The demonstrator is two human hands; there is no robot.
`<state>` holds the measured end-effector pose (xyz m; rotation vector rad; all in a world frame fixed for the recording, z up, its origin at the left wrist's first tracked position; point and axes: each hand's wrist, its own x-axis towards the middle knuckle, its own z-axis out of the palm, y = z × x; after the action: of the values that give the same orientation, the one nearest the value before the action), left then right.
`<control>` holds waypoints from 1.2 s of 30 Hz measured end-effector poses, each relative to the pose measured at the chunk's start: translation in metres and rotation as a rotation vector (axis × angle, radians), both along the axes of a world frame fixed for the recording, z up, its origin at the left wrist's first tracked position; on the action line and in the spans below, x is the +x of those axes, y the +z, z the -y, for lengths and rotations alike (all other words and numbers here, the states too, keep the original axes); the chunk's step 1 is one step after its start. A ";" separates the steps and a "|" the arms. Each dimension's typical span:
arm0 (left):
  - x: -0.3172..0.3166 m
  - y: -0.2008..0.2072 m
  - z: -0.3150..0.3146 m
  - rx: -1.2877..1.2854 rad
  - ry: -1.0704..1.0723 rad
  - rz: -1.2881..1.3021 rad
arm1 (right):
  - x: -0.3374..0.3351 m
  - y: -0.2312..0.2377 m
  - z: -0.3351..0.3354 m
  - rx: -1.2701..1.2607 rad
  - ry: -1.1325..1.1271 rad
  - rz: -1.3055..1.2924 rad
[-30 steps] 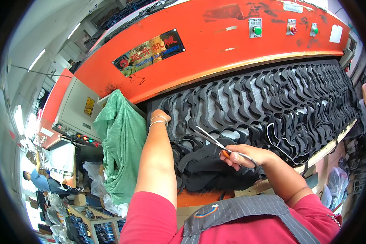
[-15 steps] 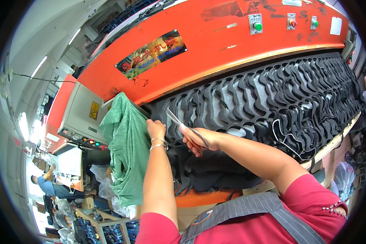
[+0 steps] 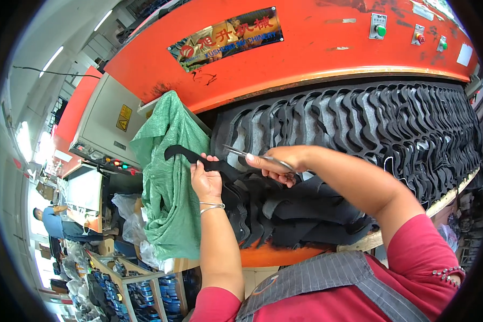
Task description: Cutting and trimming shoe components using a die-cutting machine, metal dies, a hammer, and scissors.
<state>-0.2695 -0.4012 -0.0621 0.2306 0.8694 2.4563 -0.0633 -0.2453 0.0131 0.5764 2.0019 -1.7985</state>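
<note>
My left hand (image 3: 206, 178) is closed on one end of a curved black strip of soft sheet material (image 3: 181, 152), which reaches left across a green cloth (image 3: 169, 204). In my right hand (image 3: 278, 165) is a pair of metal scissors (image 3: 235, 151), its blades pointing left toward that strip with a gap between. Behind both hands, many wavy black cut strips (image 3: 354, 115) lie side by side in rows on the machine bed. Stacked black pieces (image 3: 239, 214) rest below my hands, close to the bed's near edge.
An orange machine beam (image 3: 316, 37) with green and red buttons spans the back of the bed. At left stands a grey control box (image 3: 104, 115). A shelf with blue items (image 3: 145, 295) is at lower left, and a person in blue (image 3: 59, 221) works farther off.
A curved black strip now shows in my left hand, which has turned and dropped slightly. My right hand with the scissors has moved a little right. The whole view has shifted.
</note>
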 end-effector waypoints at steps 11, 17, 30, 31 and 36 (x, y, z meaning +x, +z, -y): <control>0.051 0.019 -0.009 -1.376 -0.041 -1.258 | -0.007 -0.048 0.021 -0.339 0.012 0.149; 0.059 0.030 -0.026 -1.761 -0.110 -1.468 | -0.006 -0.057 0.025 -0.422 -0.020 0.099; 0.005 0.017 0.018 -0.762 -0.563 -0.125 | 0.017 -0.050 0.057 -0.775 -0.220 -0.034; 0.004 0.016 0.018 -0.760 -0.563 -0.126 | 0.014 -0.049 0.058 -0.774 -0.220 -0.034; 0.004 0.007 0.025 -0.633 -0.556 -0.115 | 0.009 -0.048 0.066 -0.767 -0.240 -0.030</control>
<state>-0.2658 -0.4262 -0.0552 0.3281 1.3657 1.5858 -0.0541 -0.3113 -0.0346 0.5425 1.1255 -2.5071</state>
